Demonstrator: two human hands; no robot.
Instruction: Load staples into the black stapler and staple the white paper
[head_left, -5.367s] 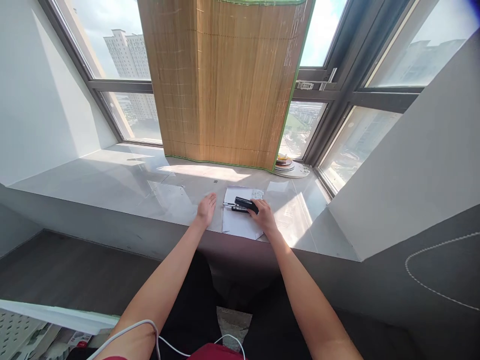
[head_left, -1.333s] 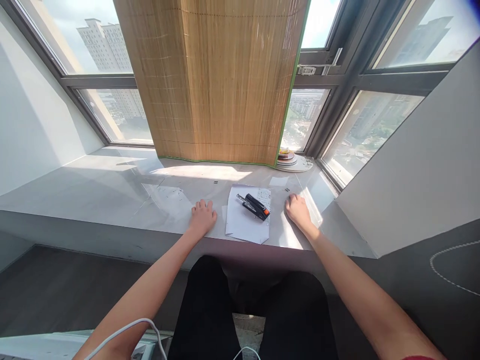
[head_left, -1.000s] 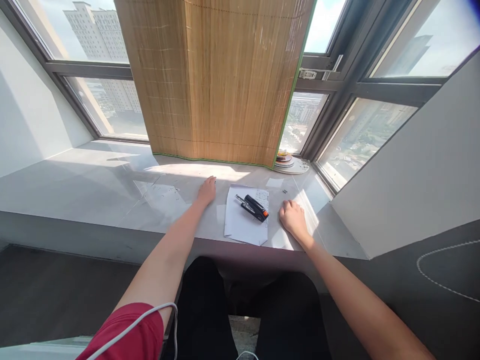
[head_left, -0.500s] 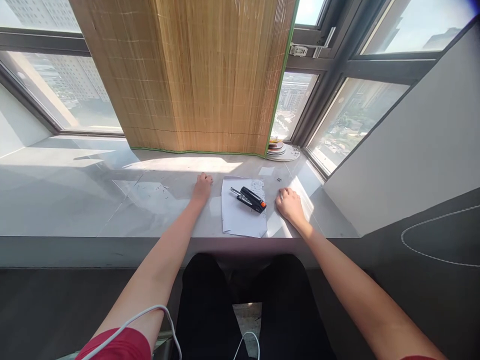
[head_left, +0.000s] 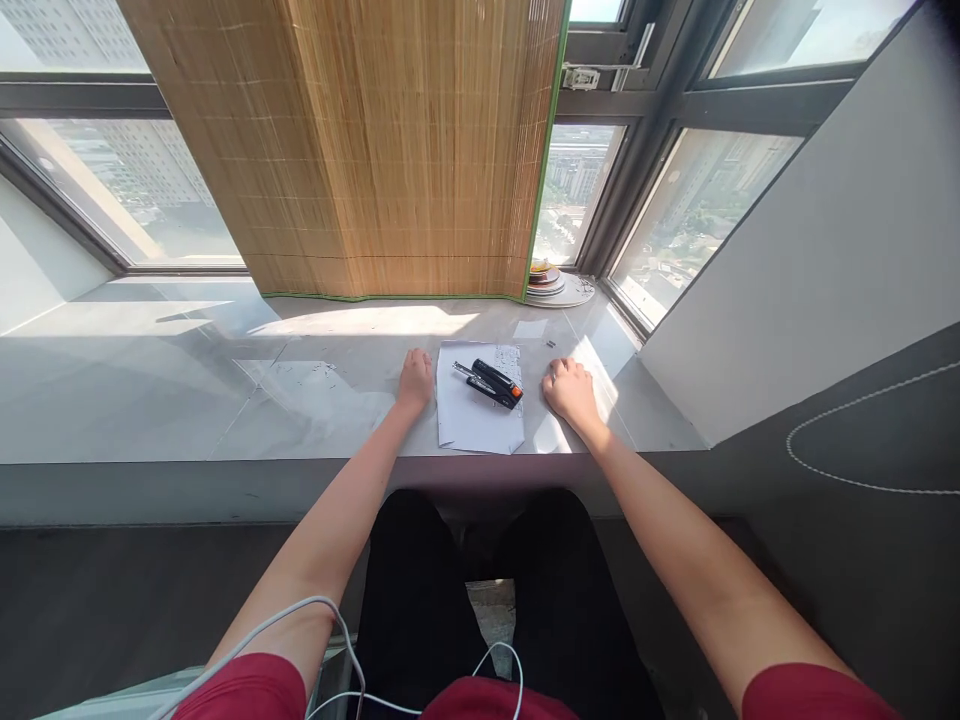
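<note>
A black stapler (head_left: 490, 383) with an orange end lies diagonally on a white sheet of paper (head_left: 472, 425) on the grey stone window ledge (head_left: 225, 390). My left hand (head_left: 415, 380) rests on the ledge just left of the paper, fingers curled, holding nothing. On the ledge to the right of the paper rests my right hand (head_left: 570, 390), loosely curled and empty. Neither hand touches the stapler.
A bamboo blind (head_left: 360, 150) hangs down to the ledge behind the paper. A small stack of plates (head_left: 555, 288) stands at the back right corner by the window. Tiny staples (head_left: 307, 368) lie scattered on the left. A slanted white wall (head_left: 787, 230) bounds the right.
My right hand let go of the stapler and moved right onto the ledge. My left hand reached forward, then drew back beside the paper. The view tilted down.
</note>
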